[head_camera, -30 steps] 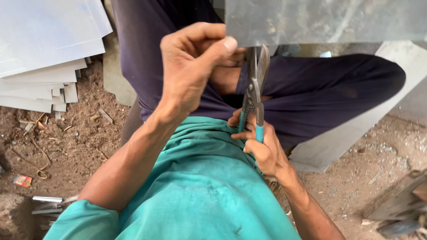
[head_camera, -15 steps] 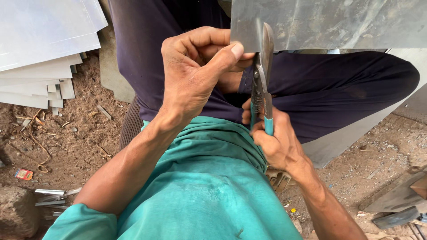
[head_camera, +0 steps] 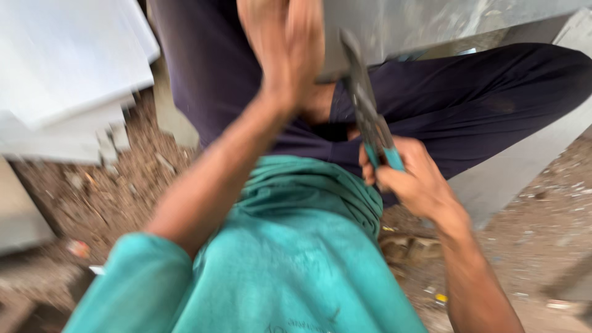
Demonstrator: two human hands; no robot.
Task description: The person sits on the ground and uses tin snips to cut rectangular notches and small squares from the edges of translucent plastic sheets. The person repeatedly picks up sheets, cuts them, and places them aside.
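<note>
1. The metal sheet [head_camera: 444, 21] hung across the top of my view, grey and dull, its lower edge running left to right above my lap, right of centre.
2. My tin snips [head_camera: 369, 114] lay straight below that edge, long axis running up and slightly left from my palm. The dark blades pointed at the sheet and the teal handles pointed back at me.
3. The blade tips met the sheet's lower edge. Blur hid whether they bit into it or only touched it.
4. My right hand [head_camera: 412, 180] had its grip wrapped tight around the teal handles, low and to the right of the sheet, so the work lay up and ahead of that fist.
5. My left hand [head_camera: 285, 46] was the nearer one to the sheet, raised just left of the blades at the sheet's left end. It was smeared with motion, so I couldn't tell whether its grip was clamped on the metal or loose.
6. Under both hands were my dark trousers [head_camera: 468, 105], legs folded, and nearer still my teal shirt [head_camera: 290, 246] filled the bottom of the view.
7. At my left sat a stack of pale flat sheets [head_camera: 61, 74], corners staggered, resting on the dirt.
8. The dirt ground [head_camera: 92, 197] around me was littered with small scraps, including a small reddish bit at lower left and a yellow fleck at lower right.
9. No packages, labels or signs showed anywhere in view.
</note>
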